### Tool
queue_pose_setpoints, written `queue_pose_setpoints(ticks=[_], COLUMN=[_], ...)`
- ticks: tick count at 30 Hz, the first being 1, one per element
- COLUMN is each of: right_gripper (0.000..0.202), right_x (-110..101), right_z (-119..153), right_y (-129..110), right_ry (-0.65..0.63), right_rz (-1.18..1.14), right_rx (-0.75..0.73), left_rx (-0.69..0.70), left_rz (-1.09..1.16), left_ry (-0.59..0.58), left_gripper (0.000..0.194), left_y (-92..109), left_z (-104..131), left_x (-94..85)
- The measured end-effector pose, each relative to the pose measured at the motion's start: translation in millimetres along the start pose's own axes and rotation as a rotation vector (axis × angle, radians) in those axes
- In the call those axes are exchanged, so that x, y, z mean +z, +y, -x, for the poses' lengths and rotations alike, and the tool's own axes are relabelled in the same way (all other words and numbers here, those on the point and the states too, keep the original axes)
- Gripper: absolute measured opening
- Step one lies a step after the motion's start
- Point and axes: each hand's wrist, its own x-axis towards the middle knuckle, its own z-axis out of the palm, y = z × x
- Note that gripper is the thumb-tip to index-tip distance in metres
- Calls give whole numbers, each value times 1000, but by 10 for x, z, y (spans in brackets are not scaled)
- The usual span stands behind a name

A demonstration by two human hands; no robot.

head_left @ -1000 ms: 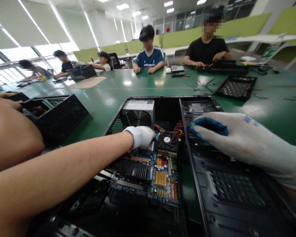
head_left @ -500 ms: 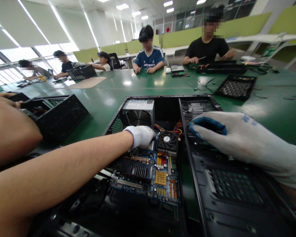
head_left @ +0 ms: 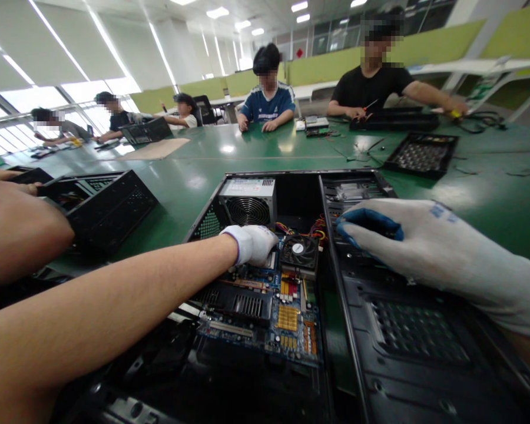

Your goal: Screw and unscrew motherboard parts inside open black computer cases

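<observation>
An open black computer case (head_left: 351, 306) lies before me, with a blue motherboard (head_left: 256, 330) inside. My left hand (head_left: 257, 245), in a white glove, is on the motherboard between the power supply (head_left: 249, 203) and the round CPU fan (head_left: 298, 250). Its fingers are curled downward, and whatever they grip is hidden. My right hand (head_left: 393, 235), gloved in white with blue fingertips, is over the case's right section. Its thumb and fingers are curved into a ring that closes near the tips; what is between the tips cannot be made out.
At the left, another person's arm (head_left: 22, 232) reaches toward a second black case (head_left: 106, 206). Across the green table (head_left: 194, 176) sit several people. A black perforated tray (head_left: 424, 154) and loose cables lie at the back right.
The person at the back right has stretched an arm out to cables on the right. The nearby arm at left has shifted slightly. My hands look almost unmoved.
</observation>
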Motion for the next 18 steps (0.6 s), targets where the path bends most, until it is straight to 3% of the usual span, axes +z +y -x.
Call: queue_pose_setpoints(ticks=[18], right_gripper=[36], right_x=[-5], right_z=[-6], right_y=[-26], right_ry=[-10], right_rz=[20], right_rx=[7], left_rx=[-36], left_rz=[-29], left_ry=[-75], left_gripper=[45], left_y=[51], left_z=[-8], left_x=[-47])
